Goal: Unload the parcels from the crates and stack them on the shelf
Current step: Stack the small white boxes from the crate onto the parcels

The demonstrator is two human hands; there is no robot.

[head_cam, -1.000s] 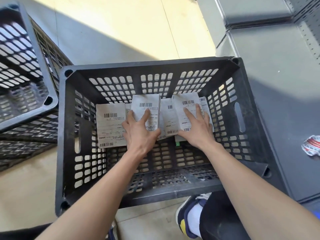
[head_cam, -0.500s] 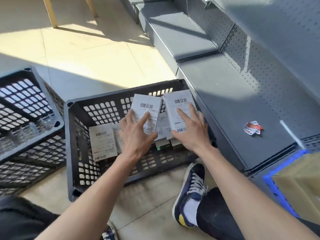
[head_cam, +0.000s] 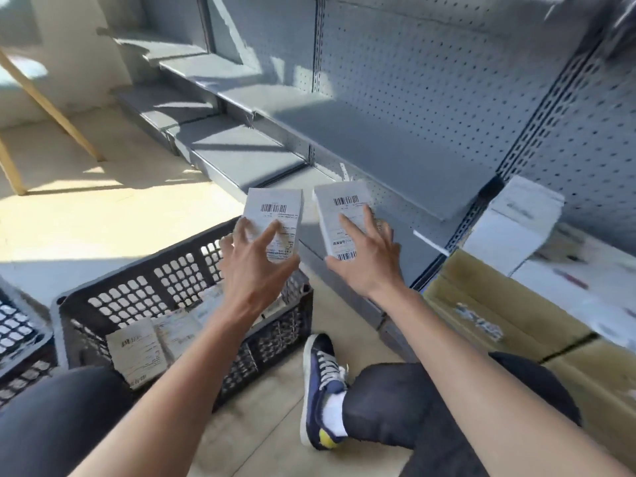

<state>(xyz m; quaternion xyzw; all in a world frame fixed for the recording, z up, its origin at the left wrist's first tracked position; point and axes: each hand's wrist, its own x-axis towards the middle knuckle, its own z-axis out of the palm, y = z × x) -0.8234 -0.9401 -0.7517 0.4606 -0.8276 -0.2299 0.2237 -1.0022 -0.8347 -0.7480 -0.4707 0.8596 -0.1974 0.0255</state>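
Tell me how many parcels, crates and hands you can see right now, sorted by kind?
Parcels held up: 2, left one, right one
Parcels clearly visible in the crate: 2; more are blurred
Black crates: 2
Hands: 2, left hand, right hand
Total: 8

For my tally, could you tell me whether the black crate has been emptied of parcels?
No, several white labelled parcels lie inside the black crate.

The white parcel (head_cam: 273,228) in the left hand (head_cam: 254,270) and the white parcel (head_cam: 344,218) in the right hand (head_cam: 366,266) each carry barcodes and small print too fine to read. The parcels in the crate (head_cam: 137,352) are blurred.
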